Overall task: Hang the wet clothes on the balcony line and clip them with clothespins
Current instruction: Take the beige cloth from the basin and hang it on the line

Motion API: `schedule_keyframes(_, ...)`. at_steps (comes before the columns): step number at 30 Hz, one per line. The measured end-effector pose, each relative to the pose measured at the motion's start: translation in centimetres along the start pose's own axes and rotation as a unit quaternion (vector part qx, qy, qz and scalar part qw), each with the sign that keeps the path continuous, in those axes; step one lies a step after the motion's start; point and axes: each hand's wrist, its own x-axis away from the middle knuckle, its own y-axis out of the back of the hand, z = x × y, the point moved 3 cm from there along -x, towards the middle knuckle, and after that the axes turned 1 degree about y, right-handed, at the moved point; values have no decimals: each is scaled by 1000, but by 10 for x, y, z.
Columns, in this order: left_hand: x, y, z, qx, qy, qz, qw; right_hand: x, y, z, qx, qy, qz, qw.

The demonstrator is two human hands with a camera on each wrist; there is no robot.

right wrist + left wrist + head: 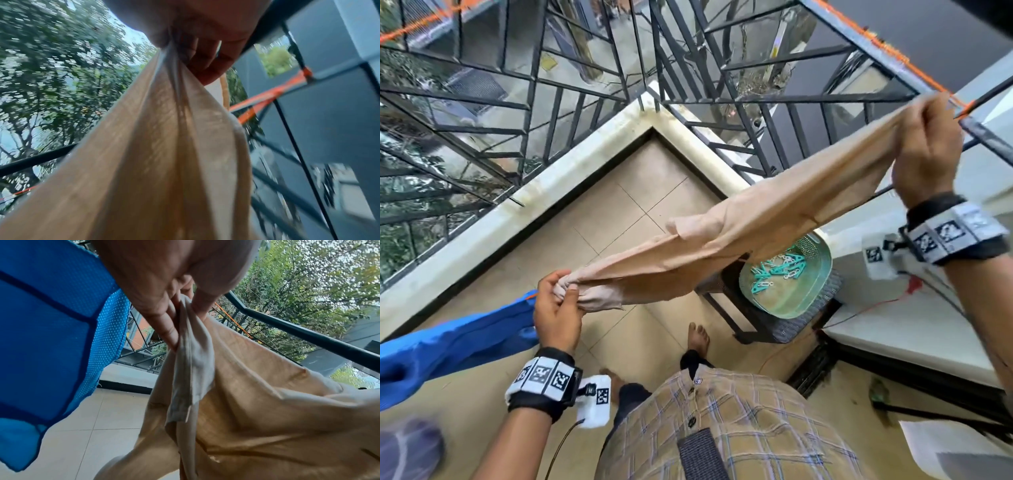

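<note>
A beige wet garment [739,233] stretches diagonally between my two hands. My left hand [560,301] grips its bunched lower end at the lower left; in the left wrist view the fingers [164,324] pinch a folded hem of the beige cloth [257,402]. My right hand [928,137] holds the upper end high at the right, close to the orange line [887,48] tied along the railing. In the right wrist view the beige cloth [164,154] hangs from curled fingers [201,53], with the orange line [267,99] behind. A blue garment [448,349] hangs at the left.
A green basket [815,284] with teal and white clothespins [777,270] sits on a dark stool [791,329] under the cloth. A black metal railing [585,102] encloses the balcony corner. My bare foot [698,337] stands on the tiled floor [619,219]. A white ledge [911,329] runs along the right.
</note>
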Motion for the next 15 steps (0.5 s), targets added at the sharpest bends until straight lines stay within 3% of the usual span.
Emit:
schedule_keyframes(2,0,-3,5,50,18,-4,999,-40,-1,5,72,30,48,996)
schedule_keyframes(6,1,-7,16,111,77,-3,991,-94,-20,-11,175,-13,154,972)
schedule_keyframes(10,4,-9,15,124,105,-29,986,-116,-45,8,219,27,180,958)
schedule_keyframes(13,2,-10,15,115,116,-38,986,-113,-65,7,225,-23,290,930)
schedule_keyframes(15,-4,-8,20,96,124,-36,987,-102,-66,5,272,-11,293,917)
